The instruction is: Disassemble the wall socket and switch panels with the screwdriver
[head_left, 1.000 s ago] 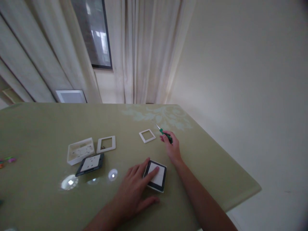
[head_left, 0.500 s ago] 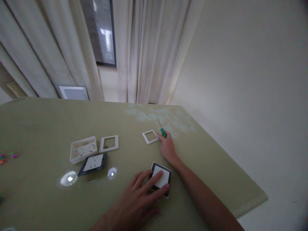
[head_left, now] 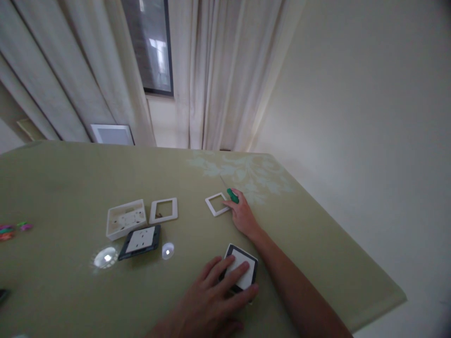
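My right hand (head_left: 243,218) is closed around the green handle of a screwdriver (head_left: 233,195), its thin shaft pointing away to the upper left. The thumb or a finger of that hand touches the right side of a square white frame (head_left: 210,206) lying on the table. Closer to me, my left hand (head_left: 214,298) lies over a square wall-plate module (head_left: 246,277) with a white face and dark border. Its fingers are spread across the white face and the near edge. Part of the module is hidden beneath them.
Left of my hands are a white mounting box (head_left: 126,219), another white frame (head_left: 164,211) with small screws inside its opening, and a socket module (head_left: 141,239) leaning on the box. Small colourful pieces (head_left: 7,231) lie far left. A wall (head_left: 352,141) stands beyond the table's right side.
My right hand has moved left to the white frame, and the screwdriver now tilts further left. My left hand and the module under it have shifted slightly toward me, the module turning a little.
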The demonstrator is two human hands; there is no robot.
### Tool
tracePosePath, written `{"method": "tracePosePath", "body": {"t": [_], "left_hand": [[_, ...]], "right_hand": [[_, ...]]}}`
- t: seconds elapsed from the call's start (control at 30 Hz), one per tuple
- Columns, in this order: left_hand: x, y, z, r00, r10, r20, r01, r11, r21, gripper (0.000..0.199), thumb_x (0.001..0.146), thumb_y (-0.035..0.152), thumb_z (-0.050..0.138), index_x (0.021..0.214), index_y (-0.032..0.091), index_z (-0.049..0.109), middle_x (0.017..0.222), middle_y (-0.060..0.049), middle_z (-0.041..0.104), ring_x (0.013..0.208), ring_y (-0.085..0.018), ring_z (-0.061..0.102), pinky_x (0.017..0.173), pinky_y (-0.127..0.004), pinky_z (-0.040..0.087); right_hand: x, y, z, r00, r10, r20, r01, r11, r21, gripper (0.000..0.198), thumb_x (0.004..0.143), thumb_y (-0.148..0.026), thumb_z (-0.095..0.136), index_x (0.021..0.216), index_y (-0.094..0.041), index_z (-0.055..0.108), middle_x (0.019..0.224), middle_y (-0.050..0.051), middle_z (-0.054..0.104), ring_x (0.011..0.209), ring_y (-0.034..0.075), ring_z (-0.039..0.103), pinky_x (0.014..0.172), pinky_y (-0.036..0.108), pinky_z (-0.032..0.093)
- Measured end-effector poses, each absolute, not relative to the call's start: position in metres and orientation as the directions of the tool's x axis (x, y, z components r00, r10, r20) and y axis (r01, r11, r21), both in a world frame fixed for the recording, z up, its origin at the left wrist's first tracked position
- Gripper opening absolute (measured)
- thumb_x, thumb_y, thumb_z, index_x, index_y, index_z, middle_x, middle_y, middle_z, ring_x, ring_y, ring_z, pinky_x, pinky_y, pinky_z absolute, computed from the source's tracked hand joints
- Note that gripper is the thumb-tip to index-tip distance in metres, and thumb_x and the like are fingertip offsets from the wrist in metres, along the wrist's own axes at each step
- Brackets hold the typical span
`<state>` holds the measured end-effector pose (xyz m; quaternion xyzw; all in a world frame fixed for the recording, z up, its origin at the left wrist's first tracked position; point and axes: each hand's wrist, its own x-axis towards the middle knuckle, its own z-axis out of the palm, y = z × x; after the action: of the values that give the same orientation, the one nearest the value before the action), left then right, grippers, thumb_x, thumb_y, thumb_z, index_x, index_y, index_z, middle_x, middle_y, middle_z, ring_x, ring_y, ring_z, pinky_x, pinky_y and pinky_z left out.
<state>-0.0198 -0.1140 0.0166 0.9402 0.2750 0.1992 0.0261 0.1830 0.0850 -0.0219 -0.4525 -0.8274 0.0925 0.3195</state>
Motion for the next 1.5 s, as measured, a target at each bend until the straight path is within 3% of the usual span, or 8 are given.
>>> {"method": "tracePosePath", "body": {"t": [0.2,0.37,0.5,0.67,0.87,1.0,1.2,1.5], "left_hand": [[-0.024,-0.114,0.008,0.677,0.553,0.485,0.517,-0.827,0.221,0.043,0.091,0.051,0.085,0.124,0.029,0.067,0.151,-0.008,0.069,0.13,-0.039,0.066,0.104,-0.06,0.058],[-0.032,-0.11,0.014,0.595,0.635,0.492,0.537,-0.77,0.344,0.023,0.09,0.02,0.082,0.1,0.024,0.062,0.132,-0.006,0.074,0.122,-0.032,0.067,0.11,-0.057,0.055],[-0.043,-0.105,0.023,0.569,0.723,0.391,0.541,-0.688,0.484,0.046,0.086,0.008,0.074,0.126,0.028,0.061,0.147,-0.008,0.065,0.133,-0.031,0.062,0.11,-0.05,0.058],[-0.071,-0.094,0.029,0.56,0.795,0.235,0.593,-0.582,0.556,0.1,0.08,0.012,0.072,0.168,0.034,0.031,0.168,-0.011,0.047,0.151,-0.035,0.048,0.124,-0.057,0.049],[-0.089,-0.082,0.023,0.483,0.838,0.253,0.668,-0.539,0.513,0.077,0.094,0.035,0.077,0.162,0.033,0.042,0.161,-0.011,0.056,0.145,-0.036,0.054,0.118,-0.057,0.053],[-0.086,-0.081,0.017,0.455,0.855,0.25,0.667,-0.513,0.54,0.073,0.098,0.041,0.075,0.161,0.03,0.04,0.156,-0.013,0.059,0.14,-0.034,0.058,0.116,-0.052,0.055],[-0.087,-0.082,0.016,0.458,0.86,0.226,0.686,-0.504,0.525,0.081,0.098,0.043,0.074,0.167,0.031,0.033,0.157,-0.012,0.056,0.141,-0.036,0.056,0.118,-0.053,0.053],[-0.089,-0.082,0.017,0.473,0.861,0.189,0.688,-0.495,0.531,0.082,0.101,0.042,0.072,0.169,0.032,0.027,0.159,-0.014,0.053,0.143,-0.038,0.053,0.118,-0.056,0.052]], "right_hand": [[0.17,0.067,-0.014,-0.508,0.737,0.446,0.618,0.673,-0.406,0.035,0.097,-0.01,0.062,0.124,-0.02,0.082,0.162,0.018,0.054,0.149,0.031,0.055,0.127,0.054,0.045],[0.15,0.061,-0.013,-0.536,0.703,0.467,0.576,0.709,-0.407,0.027,0.103,-0.02,0.064,0.123,-0.021,0.082,0.159,0.017,0.059,0.145,0.031,0.058,0.124,0.055,0.047],[0.14,0.063,-0.009,-0.517,0.673,0.528,0.52,0.738,-0.43,0.032,0.105,-0.016,0.058,0.128,-0.024,0.079,0.154,0.015,0.063,0.141,0.027,0.061,0.122,0.048,0.051],[0.14,0.067,0.04,-0.346,0.66,0.666,0.475,0.736,-0.483,0.034,0.108,-0.022,0.054,0.14,-0.022,0.067,0.138,0.016,0.068,0.133,0.025,0.066,0.117,0.044,0.054],[0.138,0.051,0.123,-0.032,0.507,0.861,0.425,0.787,-0.447,0.026,0.098,-0.036,0.078,0.117,-0.024,0.065,0.09,-0.002,0.074,0.07,0.012,0.071,0.069,0.024,0.057],[0.141,0.032,0.141,-0.131,0.386,0.913,0.405,0.861,-0.306,0.009,0.1,-0.022,0.068,0.093,-0.024,0.062,0.077,-0.004,0.068,0.06,0.008,0.062,0.061,0.02,0.05],[0.128,0.023,0.13,-0.325,0.463,0.824,0.266,0.881,-0.391,0.012,0.102,-0.022,0.064,0.09,-0.023,0.06,0.073,-0.005,0.065,0.057,0.007,0.057,0.057,0.02,0.045],[0.123,0.023,0.123,-0.261,0.523,0.812,0.257,0.848,-0.463,0.014,0.101,-0.022,0.063,0.088,-0.024,0.059,0.071,-0.006,0.062,0.056,0.007,0.055,0.055,0.02,0.043]]}}
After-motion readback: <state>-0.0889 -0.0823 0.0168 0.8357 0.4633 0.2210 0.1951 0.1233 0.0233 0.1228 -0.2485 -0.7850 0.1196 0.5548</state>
